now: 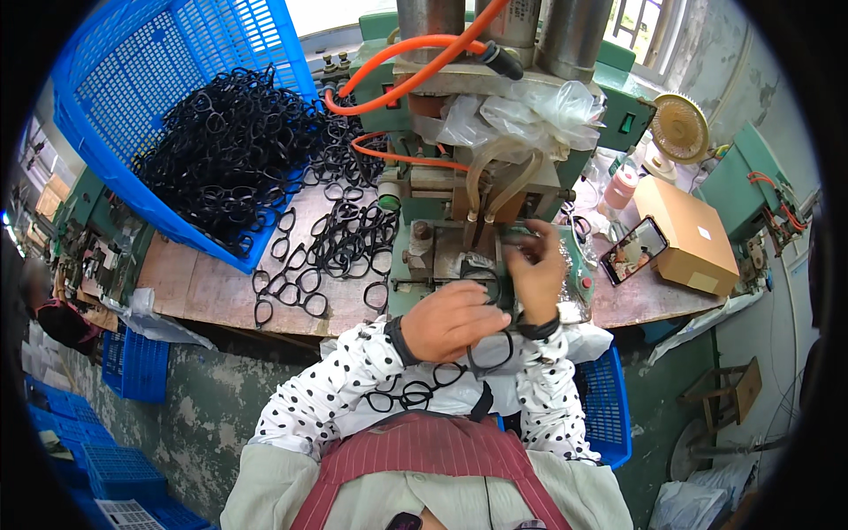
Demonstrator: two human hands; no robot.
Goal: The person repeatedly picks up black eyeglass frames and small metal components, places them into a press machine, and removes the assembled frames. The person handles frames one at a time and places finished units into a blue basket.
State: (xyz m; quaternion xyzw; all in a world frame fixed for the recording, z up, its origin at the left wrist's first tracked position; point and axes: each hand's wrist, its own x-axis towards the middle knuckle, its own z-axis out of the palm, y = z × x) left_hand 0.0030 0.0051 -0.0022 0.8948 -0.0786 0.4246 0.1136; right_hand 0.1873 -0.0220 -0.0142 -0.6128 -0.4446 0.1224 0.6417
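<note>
A black eyeglass frame point(511, 352) is in my left hand point(450, 323), with one rim below the fingers and the other above them, by the machine's metal fixture. My right hand point(539, 269) is just right of the fixture, fingers apart and partly smeared by motion, with nothing visible in it. The green machine point(422, 256) stands directly ahead, with two clear tubes point(481, 190) running down to its fixture. More black eyeglass frames point(416, 390) lie on the white cloth over my lap.
A tilted blue crate point(97, 132) at the left spills a heap of black frames point(216, 150) onto the wooden table point(203, 287). At right are a propped phone point(634, 251), a cardboard box point(687, 231), a pink bottle point(620, 188) and a small fan point(680, 128). Orange hoses point(406, 51) cross the machine.
</note>
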